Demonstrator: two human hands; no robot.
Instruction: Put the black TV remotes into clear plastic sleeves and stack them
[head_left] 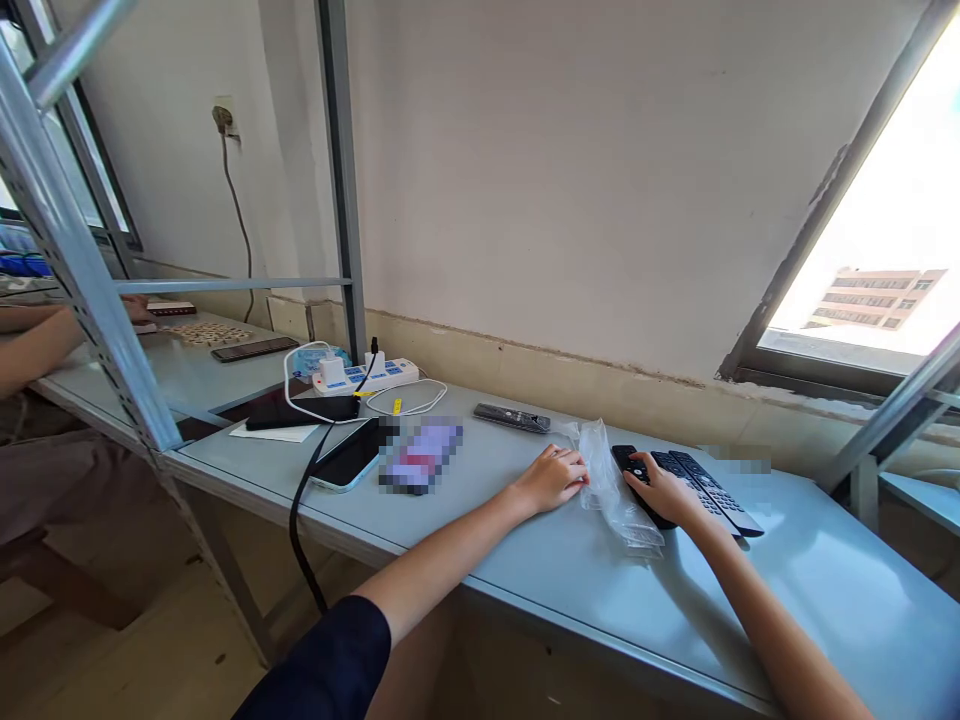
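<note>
My right hand (664,492) is closed on a black remote control (624,458) lying on the grey table, fingers over its buttons. Two more remote controls with dark keypads (686,475) (716,490) lie side by side just right of it, partly behind my hand. A crumpled clear plastic bag (611,500) lies between my hands. My left hand (553,478) rests on the tabletop with curled fingers, its fingertips closed at the bag's left edge. Behind it, near the wall, lies another remote control in a clear wrapper (512,417).
To the left are a phone (352,455), a blurred purple item (422,457), a white power strip (371,375) with chargers and cables, and a dark device (300,410). A metal post (97,260) separates another table, where a person's arm (45,345) shows. A window is at right.
</note>
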